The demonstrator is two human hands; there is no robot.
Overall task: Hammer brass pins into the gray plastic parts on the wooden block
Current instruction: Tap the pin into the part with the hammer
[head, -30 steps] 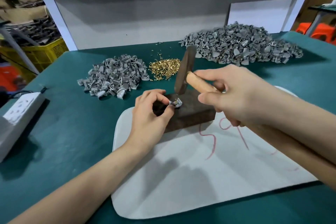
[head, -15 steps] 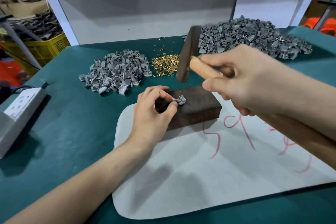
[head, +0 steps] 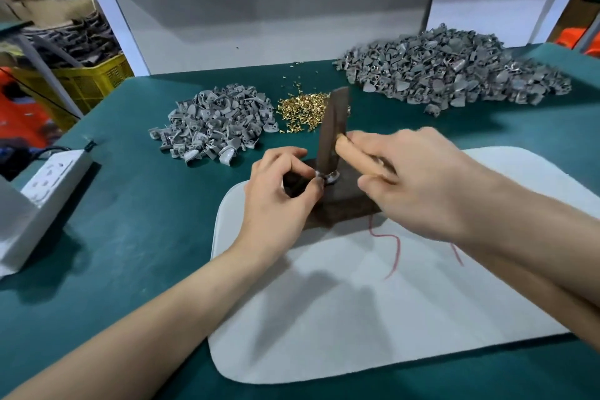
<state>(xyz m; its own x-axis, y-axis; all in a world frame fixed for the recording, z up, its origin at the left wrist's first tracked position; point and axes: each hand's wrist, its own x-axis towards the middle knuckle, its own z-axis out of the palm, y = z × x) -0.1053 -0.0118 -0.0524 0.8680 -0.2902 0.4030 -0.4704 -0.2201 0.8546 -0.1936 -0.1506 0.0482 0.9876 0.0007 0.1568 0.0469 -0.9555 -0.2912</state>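
Presently, mid-frame, the left hand (head: 279,201) pinches a small gray plastic part (head: 330,177) on the dark wooden block (head: 347,204), the right hand (head: 418,185) gripping the wooden-handled hammer (head: 331,133) over it; advise short, square blows.

**Crowded at the block, open toward the near edge**

Hemmed in above the wooden block (head: 347,203): left hand (head: 276,201) over its left end, fingers (head: 293,157) pinching the gray part (head: 330,176), hammer (head: 332,127) upright right at that part, right hand (head: 422,185) over the right end. Barred along the far side by the small pile of gray parts (head: 211,123), the brass pins (head: 302,110) and the large pile (head: 454,71), with only narrow lanes of bare worktop (head: 146,237) between. Blocked at far left by the power strip (head: 55,172). Open over the near half of the white mat (head: 357,334), between the two forearms.
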